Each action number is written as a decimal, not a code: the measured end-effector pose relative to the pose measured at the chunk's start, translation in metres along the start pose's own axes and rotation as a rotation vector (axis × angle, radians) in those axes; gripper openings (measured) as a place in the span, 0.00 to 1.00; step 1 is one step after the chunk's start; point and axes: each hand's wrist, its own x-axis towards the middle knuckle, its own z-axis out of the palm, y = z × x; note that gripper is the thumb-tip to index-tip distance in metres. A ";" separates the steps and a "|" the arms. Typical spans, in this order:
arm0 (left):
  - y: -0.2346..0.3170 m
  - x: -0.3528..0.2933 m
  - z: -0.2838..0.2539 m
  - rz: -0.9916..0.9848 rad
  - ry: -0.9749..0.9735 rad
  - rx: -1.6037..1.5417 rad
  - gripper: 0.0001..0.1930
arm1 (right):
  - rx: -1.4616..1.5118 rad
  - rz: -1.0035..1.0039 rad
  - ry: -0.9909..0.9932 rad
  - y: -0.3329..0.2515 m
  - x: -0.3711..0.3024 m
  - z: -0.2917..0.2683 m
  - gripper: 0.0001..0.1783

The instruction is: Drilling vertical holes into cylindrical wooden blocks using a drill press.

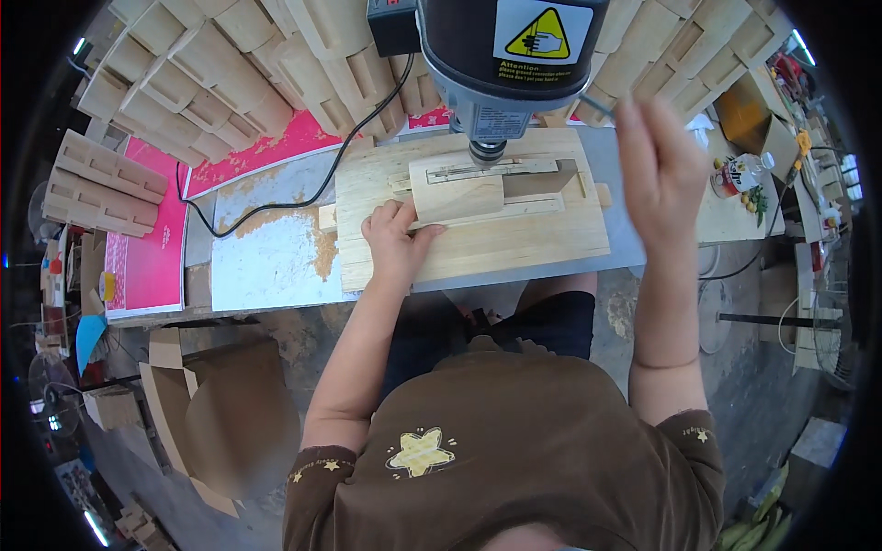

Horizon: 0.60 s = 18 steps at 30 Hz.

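Note:
A pale wooden block [459,195] with a rounded side and a long slot in its top lies on a flat wooden jig board [551,241]. My left hand [397,241] grips the block's left end, with the thumb along its near edge. Directly over the slot stands a drill press [496,101], its chuck [487,151] low above the block. The bit's tip is too small to make out. My right hand [663,170] is raised on the right, closed around the end of the drill press lever [597,106].
Stacks of similar wooden pieces [216,69] line the back of the table. A black cable [322,188] loops across the left side, near sawdust and a pink sheet [147,266]. A clear plastic bottle [742,174] stands at the right. An open cardboard box [225,413] is on the floor.

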 end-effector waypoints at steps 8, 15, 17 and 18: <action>0.003 0.003 -0.005 0.009 0.025 0.015 0.18 | 0.003 -0.068 0.102 0.038 -0.085 0.064 0.08; 0.003 -0.001 0.001 0.042 0.083 -0.015 0.20 | 0.052 -0.130 0.120 0.046 -0.081 0.057 0.09; 0.003 -0.003 0.002 0.036 0.043 0.002 0.21 | 0.134 -0.220 0.152 0.044 -0.066 0.039 0.07; 0.003 -0.003 0.002 0.035 0.046 0.004 0.21 | 0.137 -0.118 0.171 0.037 -0.049 0.030 0.06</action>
